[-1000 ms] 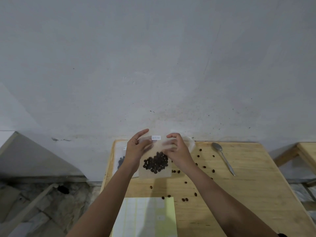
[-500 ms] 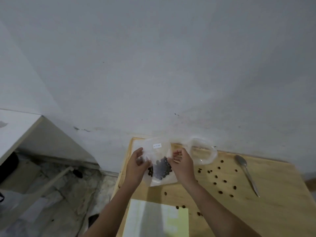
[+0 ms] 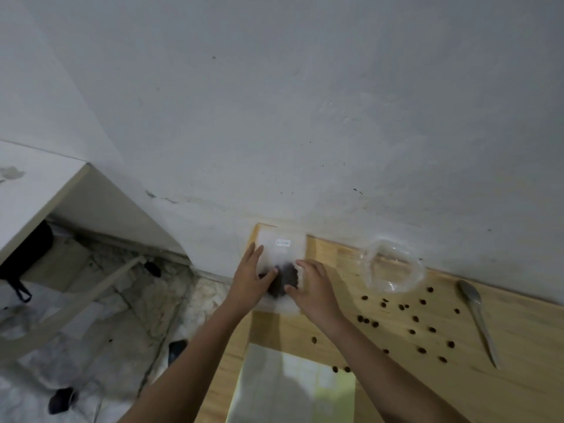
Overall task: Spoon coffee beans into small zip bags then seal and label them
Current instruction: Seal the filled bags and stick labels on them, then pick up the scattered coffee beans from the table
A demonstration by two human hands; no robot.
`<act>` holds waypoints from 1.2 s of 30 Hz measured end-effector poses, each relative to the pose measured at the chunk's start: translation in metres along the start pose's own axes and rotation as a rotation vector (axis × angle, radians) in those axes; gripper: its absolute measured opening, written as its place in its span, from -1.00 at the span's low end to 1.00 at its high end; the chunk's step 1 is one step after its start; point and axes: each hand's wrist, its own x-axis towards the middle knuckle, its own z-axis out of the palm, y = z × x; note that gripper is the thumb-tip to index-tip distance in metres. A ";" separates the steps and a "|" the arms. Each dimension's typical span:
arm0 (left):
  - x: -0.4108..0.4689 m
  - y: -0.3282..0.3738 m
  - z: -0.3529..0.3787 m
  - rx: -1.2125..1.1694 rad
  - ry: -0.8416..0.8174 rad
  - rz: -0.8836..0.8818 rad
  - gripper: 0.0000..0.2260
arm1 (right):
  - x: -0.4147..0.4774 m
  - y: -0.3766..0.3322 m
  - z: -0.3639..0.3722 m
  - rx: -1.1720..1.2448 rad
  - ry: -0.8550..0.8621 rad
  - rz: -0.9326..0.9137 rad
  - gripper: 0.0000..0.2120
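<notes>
Labelled bag of beans pressed flat, left of the clear plastic bowl (image 3: 367, 267)

The zip bag (image 3: 282, 253), its small label (image 3: 283, 243) at the top, lies on the table (image 3: 518, 346) just left of the bowl. The left hand (image 3: 248, 280) lies on it with straight fingers; the right hand (image 3: 314, 288) touches it with fingers spread. Neither hand pinches it. The film looks light, limp and slippery, and its coffee beans (image 3: 287, 277) will likely shift, so the top strip is the best place to hold.

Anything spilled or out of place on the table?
Yes: loose coffee beans lie scattered over the wooden table, in front of the clear bowl and beside the spoon, outside any bag.
</notes>
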 end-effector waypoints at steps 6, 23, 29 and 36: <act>0.001 -0.004 0.002 -0.015 -0.011 -0.016 -0.42 | -0.002 0.003 0.001 -0.007 -0.013 -0.039 -0.51; -0.038 0.011 0.009 0.033 0.296 0.187 -0.66 | -0.011 0.026 -0.031 0.114 0.104 -0.020 -0.80; -0.111 -0.013 0.056 0.075 0.347 0.277 -0.71 | -0.043 0.074 -0.026 0.023 -0.169 0.012 -0.95; -0.157 -0.040 0.107 0.343 0.139 0.181 -0.46 | -0.059 0.088 -0.009 0.021 -0.242 -0.113 -0.74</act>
